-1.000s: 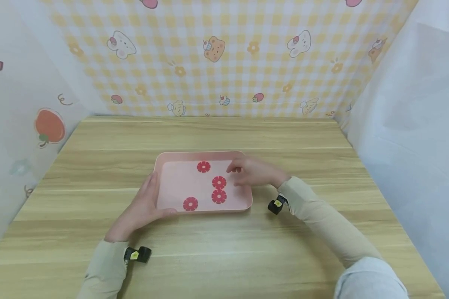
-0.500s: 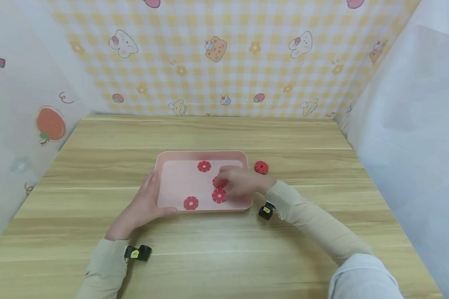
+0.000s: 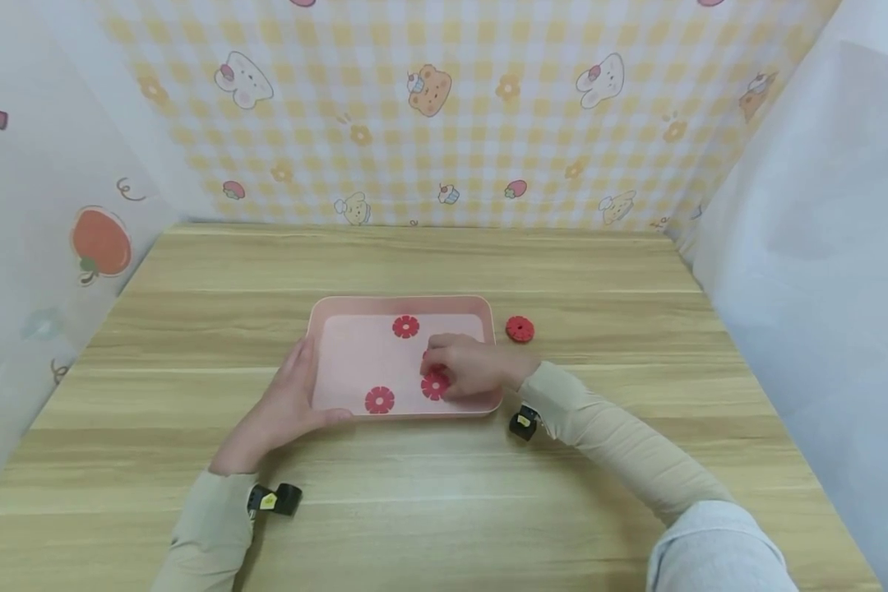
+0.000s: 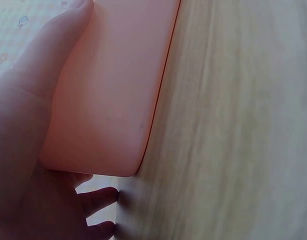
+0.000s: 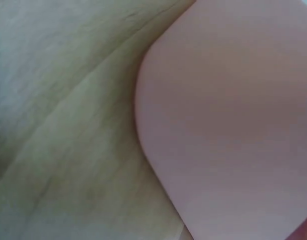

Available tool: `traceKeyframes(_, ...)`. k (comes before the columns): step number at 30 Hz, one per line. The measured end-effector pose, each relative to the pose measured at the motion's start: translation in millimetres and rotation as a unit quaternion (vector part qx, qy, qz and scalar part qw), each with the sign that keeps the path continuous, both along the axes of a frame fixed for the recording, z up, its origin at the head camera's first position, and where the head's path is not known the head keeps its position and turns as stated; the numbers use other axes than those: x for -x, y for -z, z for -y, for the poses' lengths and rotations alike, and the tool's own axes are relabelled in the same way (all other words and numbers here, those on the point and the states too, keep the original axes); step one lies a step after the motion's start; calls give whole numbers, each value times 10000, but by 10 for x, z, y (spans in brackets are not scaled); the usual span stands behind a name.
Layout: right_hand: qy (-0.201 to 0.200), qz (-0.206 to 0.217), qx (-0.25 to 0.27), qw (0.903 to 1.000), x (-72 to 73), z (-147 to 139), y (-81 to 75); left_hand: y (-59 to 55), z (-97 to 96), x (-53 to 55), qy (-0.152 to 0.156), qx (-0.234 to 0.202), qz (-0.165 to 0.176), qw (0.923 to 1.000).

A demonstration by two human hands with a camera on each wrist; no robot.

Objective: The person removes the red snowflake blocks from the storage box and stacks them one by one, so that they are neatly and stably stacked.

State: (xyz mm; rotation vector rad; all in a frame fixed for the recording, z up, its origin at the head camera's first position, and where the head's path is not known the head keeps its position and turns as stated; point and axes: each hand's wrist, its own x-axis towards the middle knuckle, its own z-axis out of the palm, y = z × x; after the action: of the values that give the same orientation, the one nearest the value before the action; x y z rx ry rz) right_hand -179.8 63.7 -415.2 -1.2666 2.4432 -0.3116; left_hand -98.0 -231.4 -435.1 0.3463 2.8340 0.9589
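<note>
A shallow pink tray [image 3: 400, 305] sits on the wooden table. My left hand [image 3: 279, 409] holds its near left corner, thumb along the front wall and fingers at the left side. In the left wrist view, the thumb [image 4: 43, 55] lies against the tray's outer wall [image 4: 113, 100]. My right hand [image 3: 474, 364] reaches over the tray's right side, its curled fingers pinching a red interlocking disc [image 3: 425, 359] that they mostly hide. Just in front lies a second red disc [image 3: 435, 386]. Other discs lie near the back [image 3: 405, 326] and by the front wall [image 3: 379, 400].
Right of the tray, more red discs [image 3: 520, 329] lie stacked on the table [image 3: 414, 510]. A yellow checked cloth [image 3: 474, 148] hangs behind the table, and white sheets stand at both sides. The right wrist view shows mainly the tray's outer wall [image 5: 223, 120].
My right hand has moved left from the tray's right edge onto a disc, and its fingers have closed. The discs on the table have come into sight. My left hand stays put.
</note>
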Motion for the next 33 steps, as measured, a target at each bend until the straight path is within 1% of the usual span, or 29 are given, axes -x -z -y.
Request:
traceKeyframes(3,-120,-171,62,9998,-8,-1,-7,-9,-1,5,15,-10,-2,10000)
traceKeyframes(8,-177,-359,113,9991,-24,-4,5,-8,-4,9,-3,-50,38,10000)
traceKeyframes(14,-123,-576,122,9982,-54,-11,11,0,-10,8,-25,-37,74,10000)
traceKeyframes(17,-53,-613,147,9980,-63,-15,12,-3,-16,7,-27,-27,74,10000)
traceKeyframes(22,-20,-602,363,9975,-48,-38,8,-11,-18,-3,-23,4,84,10000)
traceKeyframes(26,-161,-705,624,9954,-10,-75,-13,-18,-12,-13,-10,25,103,9999)
traceKeyframes(29,-70,-512,760,9958,9,-102,-58,-20,-10,-17,-29,16,114,9999)
traceKeyframes(31,140,-213,813,9964,12,-120,-102,-21,-9,-19,-46,8,130,9999)
traceKeyframes(33,453,89,772,9959,10,-141,-148,-23,-9,-20,-59,10,139,9999)
